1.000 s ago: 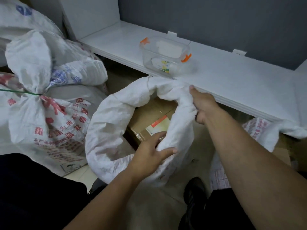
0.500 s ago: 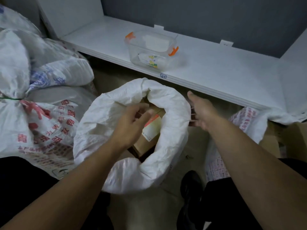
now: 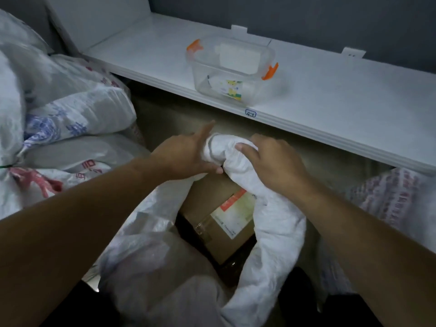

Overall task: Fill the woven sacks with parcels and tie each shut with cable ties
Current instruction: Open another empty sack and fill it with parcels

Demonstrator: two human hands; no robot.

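A white woven sack (image 3: 278, 234) stands open in front of me with its rim rolled down. Inside lies a brown cardboard parcel (image 3: 212, 204) with a white and orange label. My left hand (image 3: 186, 154) holds the far part of the rolled rim, thumb underneath and forefinger pointing away. My right hand (image 3: 271, 161) grips the same rolled rim just to the right, fingers curled over the fabric. The two hands nearly meet at the far side of the sack mouth.
A tied sack with red print and a green cable tie (image 3: 7, 165) lies at the left, under other filled sacks (image 3: 77, 114). A clear plastic box with orange clips (image 3: 231, 69) sits on the white shelf (image 3: 330, 100). Another printed sack (image 3: 396, 199) lies at the right.
My left hand has left the inside of the sack and moved to the far rim. My right hand has shifted from the right side onto the same rim. The view has dipped closer.
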